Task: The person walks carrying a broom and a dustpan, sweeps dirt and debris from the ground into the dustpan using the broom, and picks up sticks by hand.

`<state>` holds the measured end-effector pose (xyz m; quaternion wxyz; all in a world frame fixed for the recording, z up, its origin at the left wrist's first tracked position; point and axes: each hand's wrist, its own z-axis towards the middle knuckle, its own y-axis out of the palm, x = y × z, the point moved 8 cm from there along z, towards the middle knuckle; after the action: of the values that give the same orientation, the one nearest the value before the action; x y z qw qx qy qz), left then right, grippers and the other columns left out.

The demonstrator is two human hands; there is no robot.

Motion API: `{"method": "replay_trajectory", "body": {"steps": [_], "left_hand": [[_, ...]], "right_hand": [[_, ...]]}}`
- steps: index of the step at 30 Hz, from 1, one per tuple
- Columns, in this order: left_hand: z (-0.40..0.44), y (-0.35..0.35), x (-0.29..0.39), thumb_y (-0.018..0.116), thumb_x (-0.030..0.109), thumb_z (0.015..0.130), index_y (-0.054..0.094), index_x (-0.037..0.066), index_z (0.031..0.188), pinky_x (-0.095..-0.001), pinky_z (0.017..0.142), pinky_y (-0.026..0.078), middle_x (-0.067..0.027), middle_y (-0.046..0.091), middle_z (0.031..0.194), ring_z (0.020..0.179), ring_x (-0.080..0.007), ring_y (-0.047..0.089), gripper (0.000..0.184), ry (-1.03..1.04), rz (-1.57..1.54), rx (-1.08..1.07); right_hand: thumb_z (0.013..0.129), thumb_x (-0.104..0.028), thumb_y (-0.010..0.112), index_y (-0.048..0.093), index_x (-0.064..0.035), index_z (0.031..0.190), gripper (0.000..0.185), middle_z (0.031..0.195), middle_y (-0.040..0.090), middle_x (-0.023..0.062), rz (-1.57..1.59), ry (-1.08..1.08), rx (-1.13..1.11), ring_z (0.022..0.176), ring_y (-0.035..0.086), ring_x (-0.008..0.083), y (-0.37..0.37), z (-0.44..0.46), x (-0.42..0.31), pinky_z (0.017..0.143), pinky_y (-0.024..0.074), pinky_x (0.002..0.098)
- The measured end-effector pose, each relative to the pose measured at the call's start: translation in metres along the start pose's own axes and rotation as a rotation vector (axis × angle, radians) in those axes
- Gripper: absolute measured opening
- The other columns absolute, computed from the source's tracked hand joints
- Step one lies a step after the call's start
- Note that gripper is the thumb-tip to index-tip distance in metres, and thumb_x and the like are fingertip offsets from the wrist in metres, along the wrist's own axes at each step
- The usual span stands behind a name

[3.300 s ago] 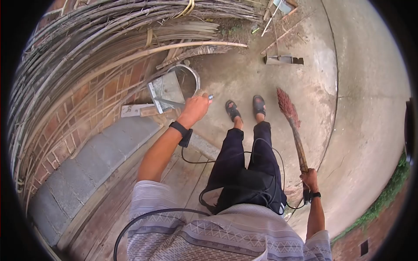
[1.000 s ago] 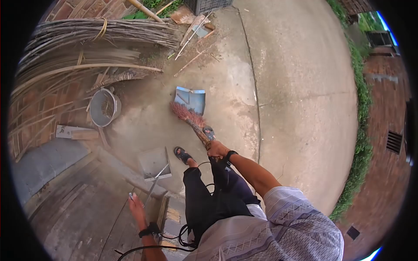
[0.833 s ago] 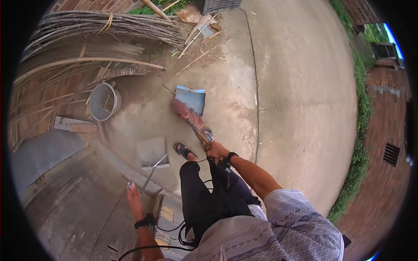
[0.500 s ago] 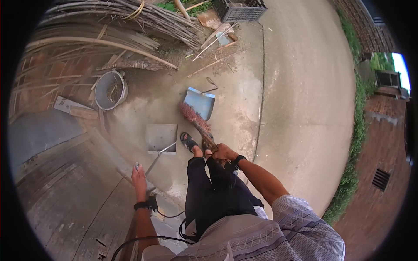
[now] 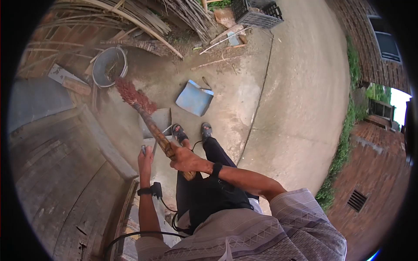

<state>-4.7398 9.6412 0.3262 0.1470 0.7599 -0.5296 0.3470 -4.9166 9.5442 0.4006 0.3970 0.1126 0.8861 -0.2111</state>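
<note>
My right hand (image 5: pixel 188 160) is wrapped round the wooden handle of a broom (image 5: pixel 153 128), which slants up and left to reddish bristles above the grey dustpan (image 5: pixel 163 117). My left hand (image 5: pixel 146 162) is closed, with a grey rod end poking out at its top. This looks like the end of the grey dustpan's long thin handle, partly hidden behind the broom. That dustpan stands by my left foot, its pan partly covered by the broom. A blue dustpan (image 5: pixel 194 98) with a bent handle lies on the concrete ahead of my feet.
A grey bucket (image 5: pixel 96 68) with dry scraps inside stands at the left by boards. Bundled sticks (image 5: pixel 185 17) and a black crate (image 5: pixel 257 19) lie at the back. Wooden planks (image 5: pixel 65 191) border my left, and a concrete path (image 5: pixel 305 108) runs along the right.
My right hand has swung the broom leftward, from beside the blue dustpan to over the grey one. My left hand has risen slightly. My feet have moved further apart.
</note>
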Motion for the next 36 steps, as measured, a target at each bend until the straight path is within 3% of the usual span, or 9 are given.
{"method": "replay_trajectory", "body": {"steps": [4,9,16,17,18,19,24,26,36], "left_hand": [[-0.017,0.001,0.017,0.056,0.048,0.100,0.060,0.011,0.090,-0.0255,0.058,0.034,0.0063,0.050,0.074,0.066,-0.0052,0.043,0.038,0.049,-0.309,0.100],[-0.040,-0.007,0.032,0.059,0.041,0.099,0.063,0.005,0.114,-0.0314,0.090,0.043,-0.0016,0.063,0.104,0.096,-0.0124,0.058,0.040,0.059,-0.590,0.202],[-0.105,0.011,0.035,0.065,0.044,0.091,0.060,0.007,0.114,-0.0336,0.084,0.047,-0.0026,0.059,0.100,0.094,-0.0173,0.058,0.044,-0.027,-0.690,0.521],[-0.121,0.019,0.044,0.065,0.045,0.091,0.060,0.007,0.116,-0.0332,0.084,0.048,-0.0028,0.060,0.100,0.094,-0.0173,0.058,0.046,-0.088,-0.777,0.610],[-0.134,0.016,0.051,0.066,0.047,0.090,0.061,0.008,0.118,-0.0320,0.083,0.047,-0.0027,0.060,0.101,0.093,-0.0169,0.058,0.049,-0.013,-0.746,0.657],[-0.120,-0.016,0.002,0.063,0.051,0.093,0.059,0.005,0.123,-0.0275,0.060,0.052,-0.0061,0.065,0.095,0.071,-0.0141,0.061,0.054,0.033,-0.737,0.600],[-0.141,-0.012,-0.040,0.063,0.050,0.093,0.061,0.006,0.121,-0.0249,0.055,0.050,-0.0067,0.065,0.093,0.066,-0.0135,0.060,0.052,-0.141,-0.598,0.651],[-0.157,0.005,-0.048,0.066,0.045,0.092,0.064,0.009,0.115,-0.0278,0.073,0.048,-0.0030,0.063,0.097,0.082,-0.0140,0.059,0.043,-0.193,-0.640,0.553],[-0.252,0.027,-0.096,0.072,0.039,0.088,0.066,0.007,0.104,-0.0248,0.064,0.050,-0.0041,0.067,0.088,0.074,-0.0123,0.063,0.036,-0.302,-0.698,0.702]], "right_hand": [[0.076,-0.013,0.066,0.016,0.0171,0.146,0.091,0.090,0.066,0.0329,-0.136,-0.142,-0.128,0.088,0.067,0.0461,0.014,0.014,-0.061,0.082,0.0534,0.0476],[0.078,-0.017,0.067,0.013,0.0197,0.146,0.094,0.076,0.066,0.0274,-0.122,-0.401,-0.297,0.079,0.068,0.0433,-0.010,0.007,-0.091,0.072,0.0549,0.0466],[0.087,-0.041,0.070,0.044,0.0047,0.136,0.072,0.085,0.070,0.0228,-0.015,-0.564,-0.535,0.085,0.068,0.0425,-0.035,-0.015,-0.055,0.075,0.0526,0.0479],[0.090,-0.036,0.069,0.060,0.0041,0.113,0.047,0.086,0.069,0.0240,-0.036,-0.470,-0.383,0.092,0.068,0.0418,-0.069,-0.016,-0.048,0.078,0.0519,0.0460],[0.090,-0.040,0.067,0.048,0.0059,0.140,0.070,0.093,0.071,0.0228,-0.001,-0.565,-0.431,0.089,0.068,0.0397,-0.070,0.006,-0.013,0.085,0.0531,0.0428],[0.089,-0.036,0.068,0.052,0.0106,0.133,0.066,0.094,0.071,0.0244,-0.071,-0.690,-0.279,0.084,0.068,0.0406,-0.084,0.030,0.030,0.080,0.0546,0.0422],[0.080,-0.021,0.066,0.051,0.0102,0.132,0.062,0.087,0.068,0.0283,-0.234,-0.090,0.196,0.088,0.068,0.0425,-0.252,0.081,0.145,0.079,0.0549,0.0472],[0.078,-0.025,0.068,0.049,0.0105,0.135,0.069,0.100,0.068,0.0308,-0.351,0.021,0.244,0.096,0.067,0.0446,-0.282,0.099,0.180,0.086,0.0539,0.0477],[0.078,-0.022,0.066,0.059,0.0030,0.118,0.047,0.097,0.070,0.0265,-0.193,0.129,0.176,0.091,0.069,0.0419,-0.242,0.188,0.246,0.079,0.0547,0.0472]]}}
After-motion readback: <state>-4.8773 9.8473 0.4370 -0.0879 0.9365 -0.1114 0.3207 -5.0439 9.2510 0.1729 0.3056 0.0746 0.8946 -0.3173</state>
